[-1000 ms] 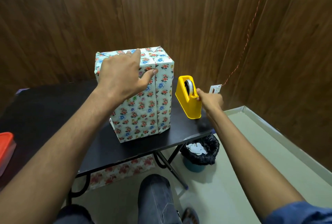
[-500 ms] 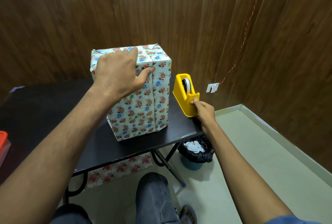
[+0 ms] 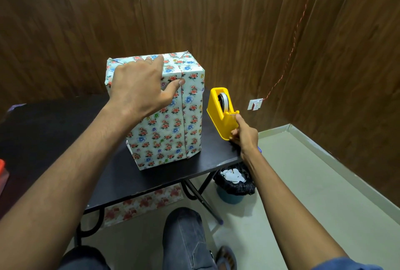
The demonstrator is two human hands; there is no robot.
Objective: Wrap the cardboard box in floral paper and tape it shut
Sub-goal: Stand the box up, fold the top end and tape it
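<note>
The box (image 3: 168,131), wrapped in white floral paper, stands upright on the black table (image 3: 54,131). A vertical paper seam runs down its front face. My left hand (image 3: 138,88) rests over the box's top edge with its fingers laid on the top, and the thumb presses the seam. Just right of the box stands a yellow tape dispenser (image 3: 218,116) with a roll of clear tape. My right hand (image 3: 244,133) grips the dispenser's front end with curled fingers. Its index finger reaches up to the cutter, where the tape end sits.
A bin lined with a black bag (image 3: 233,185) stands on the floor under the table's right corner. Spare floral paper (image 3: 140,204) lies under the table. A red container (image 3: 3,174) sits at the left edge. Wood-panelled walls enclose the back and right. My knee (image 3: 184,237) is below.
My right hand slid from the top of the dispenser's cutter down to its front end. My left hand kept its hold on the box top.
</note>
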